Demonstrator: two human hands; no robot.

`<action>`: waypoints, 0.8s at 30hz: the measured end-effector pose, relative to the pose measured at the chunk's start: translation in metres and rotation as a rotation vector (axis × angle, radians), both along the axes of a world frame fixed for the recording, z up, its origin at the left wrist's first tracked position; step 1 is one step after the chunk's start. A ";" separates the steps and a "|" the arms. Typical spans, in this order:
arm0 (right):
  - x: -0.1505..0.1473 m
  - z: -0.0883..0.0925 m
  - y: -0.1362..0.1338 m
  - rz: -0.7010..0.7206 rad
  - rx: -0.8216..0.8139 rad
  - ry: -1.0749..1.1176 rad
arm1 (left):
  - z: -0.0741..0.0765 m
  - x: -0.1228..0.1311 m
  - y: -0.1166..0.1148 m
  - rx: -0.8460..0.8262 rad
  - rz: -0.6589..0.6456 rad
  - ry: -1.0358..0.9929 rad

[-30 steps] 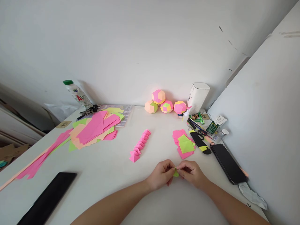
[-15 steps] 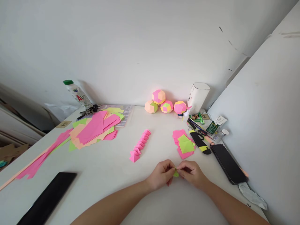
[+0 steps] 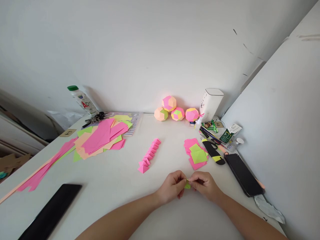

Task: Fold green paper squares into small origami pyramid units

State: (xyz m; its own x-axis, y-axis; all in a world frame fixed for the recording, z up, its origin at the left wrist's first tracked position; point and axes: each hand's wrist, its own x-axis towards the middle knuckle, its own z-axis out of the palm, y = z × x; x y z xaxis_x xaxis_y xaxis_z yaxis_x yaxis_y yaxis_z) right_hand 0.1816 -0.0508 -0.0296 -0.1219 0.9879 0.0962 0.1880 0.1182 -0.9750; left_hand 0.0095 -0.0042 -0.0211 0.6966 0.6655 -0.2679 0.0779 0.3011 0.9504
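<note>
Between my fingertips is a small green piece of paper (image 3: 187,185), mostly hidden by the fingers. My left hand (image 3: 173,184) pinches its left side, and my right hand (image 3: 203,184) pinches it from the right, the two hands almost touching. Just beyond them lies a loose pile of pink paper pieces (image 3: 198,165) with green paper pieces (image 3: 199,156) on top. Left of that pile, a slanting row of folded pink paper pieces (image 3: 150,155) rests on the table.
Faceted paper balls (image 3: 169,103) stand by the wall beside a white box (image 3: 212,103). Scissors, a utility knife (image 3: 213,152) and a black phone (image 3: 243,174) line the right edge. Coloured paper strips (image 3: 97,138), a bottle (image 3: 82,101) and a black slab (image 3: 51,211) are at left.
</note>
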 end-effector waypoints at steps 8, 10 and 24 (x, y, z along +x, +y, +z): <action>-0.001 0.002 -0.001 -0.003 0.062 -0.051 | 0.003 -0.001 0.002 -0.008 -0.040 0.000; -0.001 0.002 -0.002 -0.005 0.086 -0.075 | 0.004 -0.002 0.002 -0.016 -0.047 0.003; -0.003 -0.001 -0.004 -0.033 0.142 -0.083 | 0.002 -0.001 0.004 -0.036 -0.049 0.003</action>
State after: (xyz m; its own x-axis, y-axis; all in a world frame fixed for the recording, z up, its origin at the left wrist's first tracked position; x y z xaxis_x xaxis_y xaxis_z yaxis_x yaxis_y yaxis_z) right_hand 0.1789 -0.0550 -0.0304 -0.1032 0.9686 0.2261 0.2734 0.2462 -0.9299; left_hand 0.0081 0.0001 -0.0193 0.7272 0.6206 -0.2932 0.0963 0.3307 0.9388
